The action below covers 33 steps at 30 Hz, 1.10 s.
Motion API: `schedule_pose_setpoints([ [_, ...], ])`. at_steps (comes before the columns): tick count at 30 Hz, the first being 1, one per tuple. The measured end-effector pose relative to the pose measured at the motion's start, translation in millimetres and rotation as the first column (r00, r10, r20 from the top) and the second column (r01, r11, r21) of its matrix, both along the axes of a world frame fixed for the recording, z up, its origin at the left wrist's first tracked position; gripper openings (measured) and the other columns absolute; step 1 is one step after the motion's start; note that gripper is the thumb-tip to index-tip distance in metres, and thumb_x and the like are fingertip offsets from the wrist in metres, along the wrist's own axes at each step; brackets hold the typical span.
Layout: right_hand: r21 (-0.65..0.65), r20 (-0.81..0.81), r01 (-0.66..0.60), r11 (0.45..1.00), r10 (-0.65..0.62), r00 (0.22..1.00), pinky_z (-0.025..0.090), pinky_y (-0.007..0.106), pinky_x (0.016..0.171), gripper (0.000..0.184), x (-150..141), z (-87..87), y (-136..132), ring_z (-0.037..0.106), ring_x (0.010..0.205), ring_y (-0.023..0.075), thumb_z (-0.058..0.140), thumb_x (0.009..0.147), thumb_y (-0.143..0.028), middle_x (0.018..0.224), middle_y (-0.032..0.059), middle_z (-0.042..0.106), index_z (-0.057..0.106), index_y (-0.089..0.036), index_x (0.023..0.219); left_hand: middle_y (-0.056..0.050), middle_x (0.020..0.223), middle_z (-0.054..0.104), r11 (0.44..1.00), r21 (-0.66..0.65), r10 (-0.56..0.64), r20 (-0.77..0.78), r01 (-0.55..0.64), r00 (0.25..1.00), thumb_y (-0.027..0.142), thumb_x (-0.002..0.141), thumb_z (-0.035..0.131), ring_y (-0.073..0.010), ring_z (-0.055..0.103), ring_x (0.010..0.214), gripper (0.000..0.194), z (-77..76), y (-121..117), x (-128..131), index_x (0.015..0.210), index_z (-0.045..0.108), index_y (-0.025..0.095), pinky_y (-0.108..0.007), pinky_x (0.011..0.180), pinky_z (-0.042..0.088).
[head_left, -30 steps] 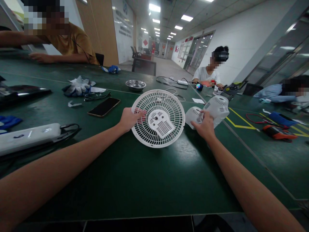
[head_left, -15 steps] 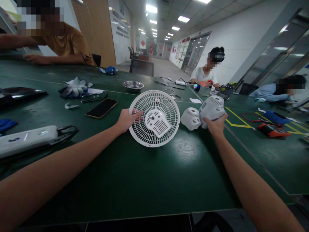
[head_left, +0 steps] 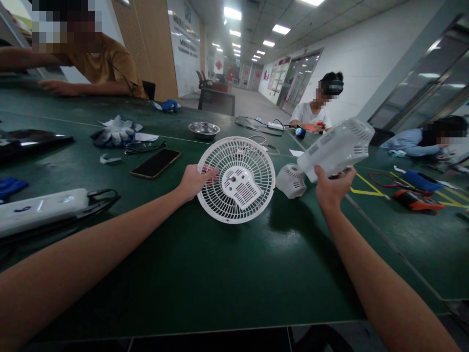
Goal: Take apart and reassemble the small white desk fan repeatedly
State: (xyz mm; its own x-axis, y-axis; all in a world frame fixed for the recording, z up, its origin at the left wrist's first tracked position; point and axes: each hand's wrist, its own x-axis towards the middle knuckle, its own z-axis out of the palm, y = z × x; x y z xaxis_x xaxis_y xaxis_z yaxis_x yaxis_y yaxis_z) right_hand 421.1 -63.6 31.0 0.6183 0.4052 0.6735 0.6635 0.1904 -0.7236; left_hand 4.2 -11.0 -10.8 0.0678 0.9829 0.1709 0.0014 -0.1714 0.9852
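Observation:
A round white fan grille [head_left: 262,161] stands tilted on the green table, a slotted motor mount at its centre. My left hand [head_left: 197,182] grips its left rim, thumb over the bars. Raised above the table on the right, a white plastic housing [head_left: 335,146] with vent slots rests in my closed right hand [head_left: 332,188]. Its vented end points up and to the right. A smaller white vented cover [head_left: 291,181] sits on the table between the grille and my right hand.
A metal bowl [head_left: 203,129] and a phone [head_left: 156,163] lie beyond my left hand. Work gloves [head_left: 116,132] and a white power strip [head_left: 44,210] are at the left. An orange-and-black tool [head_left: 417,201] lies right. People sit around the table's far sides.
My right hand has lifted the white housing off the table, up and to the right, tilting it. My left hand and the grille stay in place.

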Motion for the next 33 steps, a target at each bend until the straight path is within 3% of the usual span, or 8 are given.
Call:
schedule_pose_setpoints([
  [5,-0.286,0.049,-0.041,0.957,0.057,0.997,0.055,0.048,0.086,0.083,-31.6,-9.9,-4.8,0.072,0.088,0.0323,0.085,0.060,-0.057,0.103,0.0143,0.075,0.050,-0.018,0.124,-0.008,0.084,0.079,1.000,-0.005,0.008,-0.018,-0.008,1.000,0.030,0.083,0.083,-0.0215,0.076,0.075,0.017,0.9,0.7,0.0,0.091,0.077,0.016,-0.036,0.071,0.063],
  [7,-0.335,0.043,-0.043,0.941,0.061,0.997,0.054,0.048,0.086,0.084,-32.9,-13.6,-4.1,0.070,0.086,0.0315,0.085,0.060,-0.059,0.100,0.0135,0.075,0.051,-0.018,0.124,-0.008,0.084,0.079,1.000,-0.009,0.000,-0.019,0.000,1.000,0.030,0.083,0.083,-0.0213,0.075,0.074,0.017,2.4,-0.6,-0.3,0.091,0.077,0.016,-0.035,0.070,0.062],
  [14,-0.199,-0.024,0.016,0.980,-0.021,0.999,0.055,0.047,0.085,0.086,30.8,-17.6,6.5,0.070,0.091,0.0293,0.086,0.059,-0.054,0.112,0.0151,0.073,0.049,-0.019,0.128,-0.008,0.082,0.078,1.000,-0.004,-0.007,-0.003,0.007,1.000,0.030,0.083,0.083,-0.0206,0.074,0.072,0.019,6.7,-4.4,0.9,0.090,0.076,0.015,-0.035,0.068,0.062],
  [18,-0.286,-0.006,0.030,0.958,-0.034,0.999,0.054,0.049,0.087,0.087,60.5,-19.7,6.1,0.069,0.085,0.0284,0.087,0.057,-0.054,0.104,0.0116,0.073,0.050,-0.019,0.127,-0.008,0.079,0.077,0.999,-0.041,0.010,0.025,-0.009,1.000,0.026,0.082,0.084,-0.0199,0.074,0.070,0.015,8.5,-5.5,2.3,0.088,0.076,0.015,-0.035,0.068,0.062],
  [20,-0.272,0.018,0.014,0.962,-0.009,1.000,0.054,0.049,0.089,0.086,63.3,-18.7,5.4,0.069,0.090,0.0286,0.085,0.061,-0.055,0.110,0.0128,0.073,0.048,-0.020,0.131,-0.008,0.081,0.078,0.999,-0.039,0.000,0.024,0.001,1.000,0.026,0.082,0.084,-0.0202,0.074,0.072,0.015,8.7,-6.0,1.8,0.089,0.076,0.015,-0.035,0.069,0.063],
  [25,-0.067,0.108,0.018,0.998,-0.011,0.994,0.053,0.048,0.097,0.082,55.7,-7.7,5.7,0.068,0.110,0.0297,0.078,0.075,-0.053,0.127,0.0167,0.069,0.048,-0.018,0.142,-0.008,0.084,0.078,1.000,-0.016,-0.004,0.009,0.004,1.000,0.026,0.083,0.083,-0.0208,0.075,0.074,0.014,9.7,-8.0,0.6,0.090,0.077,0.017,-0.037,0.070,0.063],
  [29,-0.012,0.106,0.036,0.999,-0.035,0.994,0.052,0.049,0.100,0.073,56.0,-1.7,7.4,0.068,0.109,0.0300,0.080,0.073,-0.047,0.125,0.0162,0.070,0.058,-0.015,0.134,-0.007,0.080,0.077,0.999,-0.041,0.020,0.012,-0.020,1.000,0.023,0.082,0.082,-0.0201,0.074,0.071,0.011,13.8,-10.7,3.9,0.087,0.076,0.016,-0.036,0.068,0.063],
  [33,0.034,0.097,-0.010,0.999,0.007,0.995,0.052,0.048,0.100,0.073,60.7,-3.2,9.6,0.067,0.112,0.0297,0.079,0.074,-0.042,0.132,0.0173,0.066,0.056,-0.013,0.137,-0.006,0.074,0.075,0.998,-0.047,0.051,0.006,-0.051,0.999,0.022,0.082,0.081,-0.0189,0.073,0.066,0.010,16.0,-11.7,6.8,0.081,0.073,0.016,-0.035,0.067,0.062],
])
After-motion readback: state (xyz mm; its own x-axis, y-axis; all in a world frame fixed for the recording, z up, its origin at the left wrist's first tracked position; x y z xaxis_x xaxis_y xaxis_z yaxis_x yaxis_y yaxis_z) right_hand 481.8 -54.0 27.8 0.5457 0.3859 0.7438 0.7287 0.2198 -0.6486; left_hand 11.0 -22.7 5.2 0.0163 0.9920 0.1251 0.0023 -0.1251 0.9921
